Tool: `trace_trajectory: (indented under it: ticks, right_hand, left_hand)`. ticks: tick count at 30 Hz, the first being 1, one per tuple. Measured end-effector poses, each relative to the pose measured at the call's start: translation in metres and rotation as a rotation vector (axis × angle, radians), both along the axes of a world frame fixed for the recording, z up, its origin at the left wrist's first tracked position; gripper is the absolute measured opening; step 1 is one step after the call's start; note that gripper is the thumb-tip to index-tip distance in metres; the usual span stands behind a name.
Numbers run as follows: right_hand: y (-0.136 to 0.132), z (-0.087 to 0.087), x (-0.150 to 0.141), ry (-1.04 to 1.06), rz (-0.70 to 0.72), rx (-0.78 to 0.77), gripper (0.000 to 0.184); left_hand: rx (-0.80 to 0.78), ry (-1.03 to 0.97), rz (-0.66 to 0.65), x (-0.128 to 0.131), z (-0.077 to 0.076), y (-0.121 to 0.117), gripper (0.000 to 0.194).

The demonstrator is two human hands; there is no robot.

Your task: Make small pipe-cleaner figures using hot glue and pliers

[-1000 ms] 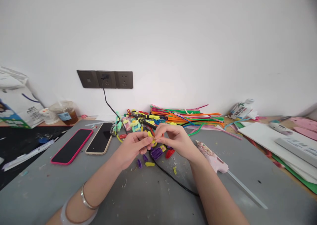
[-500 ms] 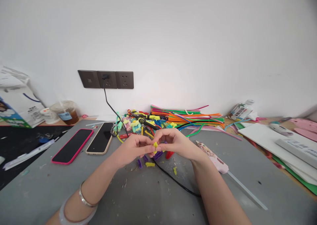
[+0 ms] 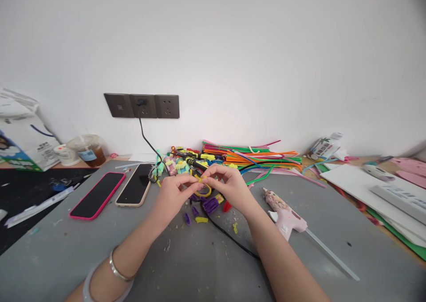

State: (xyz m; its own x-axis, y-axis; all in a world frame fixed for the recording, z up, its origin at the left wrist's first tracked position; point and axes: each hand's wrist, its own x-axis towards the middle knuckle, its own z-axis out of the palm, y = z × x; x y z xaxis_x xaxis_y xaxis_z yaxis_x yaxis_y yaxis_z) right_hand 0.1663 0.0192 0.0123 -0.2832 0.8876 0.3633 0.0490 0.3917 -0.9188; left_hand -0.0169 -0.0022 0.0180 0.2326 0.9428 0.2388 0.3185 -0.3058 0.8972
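My left hand (image 3: 173, 198) and my right hand (image 3: 228, 184) meet above the middle of the mat, thumbs and fingertips pinched together. Between them is a yellow pipe cleaner (image 3: 209, 192), with a curved length hanging below the fingers; the fingertips hide part of it. Just under my hands lie purple fuzzy pieces (image 3: 210, 204), one with a yellow end, and a red piece (image 3: 226, 206). A short yellow piece (image 3: 201, 220) rests nearer to me.
Bundled pipe cleaners (image 3: 262, 158) and black-and-yellow pliers (image 3: 195, 162) lie by the wall. A pink glue gun (image 3: 288, 217) is at right, its black cord crossing the mat. Two phones (image 3: 98, 196) lie left, near a drink cup (image 3: 88, 151). White boards (image 3: 366, 191) sit far right.
Both hands have moved up and left, away from me. A curved yellow strand now shows under the fingers, where a small yellow bit showed before. More of the glue gun is uncovered.
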Motion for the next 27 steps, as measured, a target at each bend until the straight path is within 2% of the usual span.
trace_trajectory:
  ticks: [3, 8, 12, 15, 19, 23, 27]
  right_hand:
    - [-0.002, -0.001, -0.004, -0.037, -0.059, 0.066, 0.016]
    - [-0.005, 0.000, -0.006, -0.132, -0.110, 0.141, 0.009]
    - [-0.005, -0.002, -0.008, -0.166, -0.104, 0.169, 0.010]
    - [-0.004, -0.003, -0.011, -0.131, -0.149, 0.164, 0.012]
    - [-0.003, -0.005, -0.014, -0.093, -0.165, 0.147, 0.014]
    - [0.000, -0.003, -0.007, 0.040, -0.258, 0.123, 0.014]
    - [0.003, 0.002, 0.006, 0.242, -0.484, 0.119, 0.018]
  left_hand:
    - [0.167, 0.089, 0.058, 0.000, -0.002, 0.000, 0.020]
    - [0.387, 0.223, 0.065, -0.002, -0.002, 0.001, 0.019]
    - [0.493, 0.307, 0.085, -0.003, -0.005, 0.001, 0.015]
    - [0.497, 0.299, 0.132, -0.001, -0.010, 0.002, 0.016]
    - [0.418, 0.143, 0.163, 0.001, -0.014, 0.006, 0.015]
    - [0.355, 0.040, 0.231, -0.013, -0.004, 0.011, 0.015]
    - [0.328, -0.124, 0.464, -0.038, 0.011, 0.020, 0.016]
